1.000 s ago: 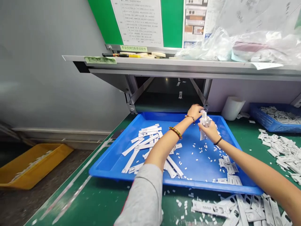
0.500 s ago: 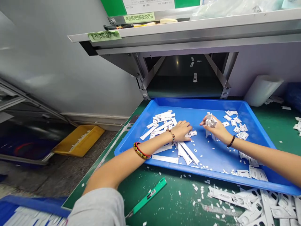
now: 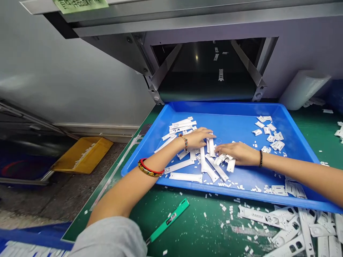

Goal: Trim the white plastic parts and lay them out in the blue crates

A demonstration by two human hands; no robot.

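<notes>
While both your forearms stretch out over the blue tray [image 3: 235, 114], your left hand [image 3: 198, 137] lies palm down, fingers loosely spread and flat on the white plastic strips [image 3: 207, 162] at the tray's middle. Two bracelets sit on that arm, a beaded one at the wrist and a red patterned one nearer the elbow. Your right hand [image 3: 237, 153] comes in from the right, also palm down, fingers extended and resting on the same heap, a dark bead band at its wrist. Neither grip is closed around anything; both are open and pressing on the pile. The strips lie directly under and between your two hands, touching the fingertips. A green label [image 3: 80, 4] on the shelf edge above carries writing, too cut off to read. On the green tabletop [image 3: 198, 232] near your left elbow rests a green knife [image 3: 168, 220] with a small label I cannot read.
</notes>
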